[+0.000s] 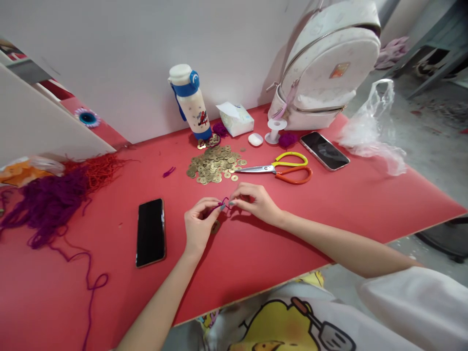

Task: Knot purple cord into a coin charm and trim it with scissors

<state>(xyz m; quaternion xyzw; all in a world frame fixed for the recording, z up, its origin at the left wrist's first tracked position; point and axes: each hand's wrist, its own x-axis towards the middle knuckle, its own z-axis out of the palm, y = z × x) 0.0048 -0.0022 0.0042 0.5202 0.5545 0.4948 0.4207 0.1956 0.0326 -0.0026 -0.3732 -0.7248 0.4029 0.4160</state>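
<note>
On the left, a loose tangle of purple yarn (54, 200) is being borne by the red tabletop (120, 302), with a black rectangular phone (151, 233) lying nearer the hands. A thin purple cord (223, 200) is being pinched between thumb and fingers of the left hand (198, 223), below a heap of round, brass-coloured, holed coins (215, 163); a single brass-coloured coin (215, 227) is showing just under those fingers — whether hanging or lying cannot be told. Farther right, the cord is being gripped at the fingertips of the right hand (257, 201). The step is probably being served best by a firm left pinch and small, even right-hand pulls. As for markings, a red cartoon figure is being displayed on the white-and-blue bottle (193, 107), a small mark on the yellow-and-orange-handled steel scissors (265, 169), an orange-gold patch on the white zipped backpack (321, 73) — none is being shown legibly.
</note>
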